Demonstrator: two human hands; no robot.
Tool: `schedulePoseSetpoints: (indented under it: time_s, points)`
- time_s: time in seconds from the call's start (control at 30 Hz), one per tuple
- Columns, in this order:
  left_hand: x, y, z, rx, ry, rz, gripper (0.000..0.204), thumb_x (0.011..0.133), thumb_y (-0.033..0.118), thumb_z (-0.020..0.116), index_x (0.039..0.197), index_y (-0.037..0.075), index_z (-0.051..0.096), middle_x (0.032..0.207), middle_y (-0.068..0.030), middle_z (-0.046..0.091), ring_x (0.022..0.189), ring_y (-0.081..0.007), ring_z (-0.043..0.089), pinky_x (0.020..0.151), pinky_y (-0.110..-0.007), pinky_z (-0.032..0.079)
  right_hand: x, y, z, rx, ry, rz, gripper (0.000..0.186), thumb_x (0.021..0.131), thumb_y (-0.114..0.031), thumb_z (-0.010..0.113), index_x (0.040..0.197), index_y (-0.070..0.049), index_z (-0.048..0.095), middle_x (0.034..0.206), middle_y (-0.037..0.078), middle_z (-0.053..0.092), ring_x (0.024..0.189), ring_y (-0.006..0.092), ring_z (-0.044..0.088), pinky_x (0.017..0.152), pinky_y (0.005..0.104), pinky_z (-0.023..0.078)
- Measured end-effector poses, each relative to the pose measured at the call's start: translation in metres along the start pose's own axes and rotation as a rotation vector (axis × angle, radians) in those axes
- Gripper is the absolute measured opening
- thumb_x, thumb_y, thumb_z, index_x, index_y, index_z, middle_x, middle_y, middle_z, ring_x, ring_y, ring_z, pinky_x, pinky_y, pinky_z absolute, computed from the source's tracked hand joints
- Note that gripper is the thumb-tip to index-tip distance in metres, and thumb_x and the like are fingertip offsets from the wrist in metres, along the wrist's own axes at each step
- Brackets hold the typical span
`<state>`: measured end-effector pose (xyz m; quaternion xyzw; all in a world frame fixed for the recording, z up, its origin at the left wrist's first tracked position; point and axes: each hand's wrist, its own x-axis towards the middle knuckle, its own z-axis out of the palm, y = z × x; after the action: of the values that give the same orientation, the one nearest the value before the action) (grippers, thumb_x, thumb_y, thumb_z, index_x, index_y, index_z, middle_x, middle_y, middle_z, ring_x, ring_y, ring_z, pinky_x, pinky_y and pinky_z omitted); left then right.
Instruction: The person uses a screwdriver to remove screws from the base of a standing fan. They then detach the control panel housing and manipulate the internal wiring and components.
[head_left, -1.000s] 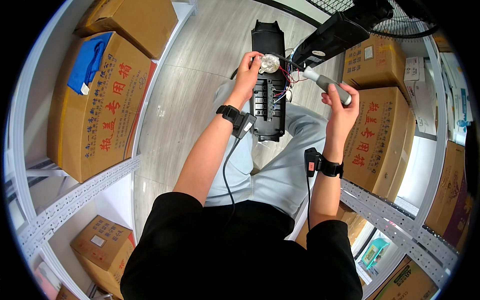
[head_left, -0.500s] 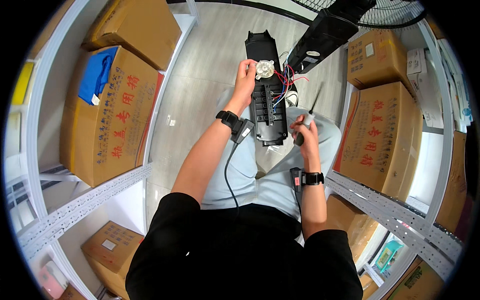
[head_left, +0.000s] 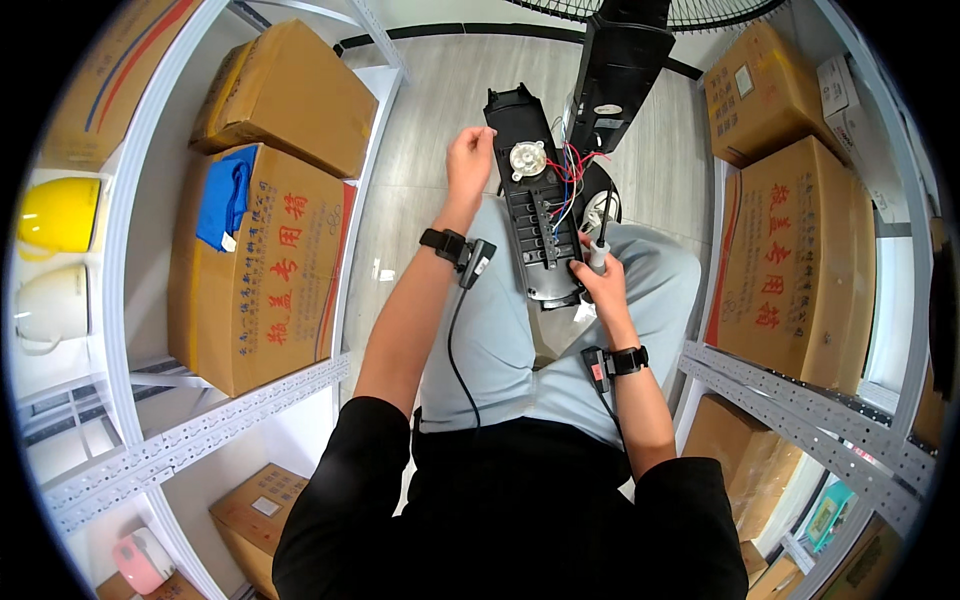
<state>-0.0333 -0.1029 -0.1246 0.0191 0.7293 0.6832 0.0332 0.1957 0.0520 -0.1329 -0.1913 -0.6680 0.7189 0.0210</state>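
A black plastic housing (head_left: pixel 535 215) lies lengthwise on my lap, open side up, with a white round part (head_left: pixel 527 160) and red, blue and white wires (head_left: pixel 570 175) inside. My left hand (head_left: pixel 470 160) grips its upper left edge. My right hand (head_left: pixel 598 285) rests at the lower right end of the housing and holds a grey-handled tool (head_left: pixel 600 245) upright, its tip pointing into the wiring. Both wrists wear black bands with small devices.
Metal shelves flank me. Cardboard boxes (head_left: pixel 265 270) sit on the left shelf, one with a blue cloth (head_left: pixel 228 200), plus a yellow helmet (head_left: pixel 55 215). More boxes (head_left: pixel 785 260) fill the right shelf. A black fan stand (head_left: pixel 620 70) rises ahead on the pale floor.
My right hand came down from beside the right boxes to the housing's lower right, bringing the tool onto the wiring. The left hand stayed on the housing's top edge.
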Motion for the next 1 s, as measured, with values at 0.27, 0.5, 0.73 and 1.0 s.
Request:
schedulePoseSetpoints:
  time_s: [0.27, 0.5, 0.73, 1.0]
  points:
    - [0.019, 0.022, 0.007, 0.013, -0.063, -0.144, 0.022, 0.083, 0.011, 0.064, 0.102, 0.001, 0.067, 0.090, -0.0063, 0.067, 0.076, -0.0121, 0.059, 0.064, -0.027, 0.047, -0.003, -0.006, 0.003, 0.050, 0.036, -0.079, 0.042, 0.077, -0.007, 0.066, 0.119, -0.007, 0.061, 0.076, -0.009, 0.050, 0.069, 0.0015, 0.044, 0.063, 0.0175, 0.036]
    - [-0.042, 0.035, 0.015, -0.554, -0.074, -0.180, 0.058, 0.098, 0.036, 0.043, 0.145, 0.008, 0.025, 0.126, -0.0109, 0.052, 0.098, -0.0149, 0.055, 0.078, -0.034, 0.046, -0.005, -0.003, -0.003, 0.045, 0.009, -0.046, 0.045, 0.078, -0.007, 0.065, 0.122, -0.005, 0.059, 0.083, -0.006, 0.053, 0.075, 0.0035, 0.047, 0.071, 0.0193, 0.040]
    - [-0.058, -0.007, 0.004, -0.866, -0.386, -0.465, 0.060, 0.097, 0.052, 0.035, 0.135, 0.006, 0.039, 0.125, -0.0104, 0.055, 0.110, -0.0230, 0.055, 0.093, -0.039, 0.046, 0.002, -0.007, 0.014, -0.030, 0.026, -0.116, 0.046, 0.080, -0.010, 0.067, 0.125, -0.009, 0.058, 0.078, -0.010, 0.048, 0.065, 0.0009, 0.041, 0.057, 0.0169, 0.033]
    - [-0.056, 0.000, 0.007, -0.932, -0.406, -0.498, 0.061, 0.096, 0.054, 0.035, 0.131, 0.005, 0.046, 0.124, -0.0107, 0.056, 0.109, -0.0227, 0.056, 0.094, -0.038, 0.046, -0.001, -0.021, 0.016, -0.078, 0.063, 0.022, 0.040, 0.084, -0.020, 0.069, 0.121, -0.008, 0.060, 0.081, -0.004, 0.059, 0.067, 0.0026, 0.049, 0.057, 0.0189, 0.042]
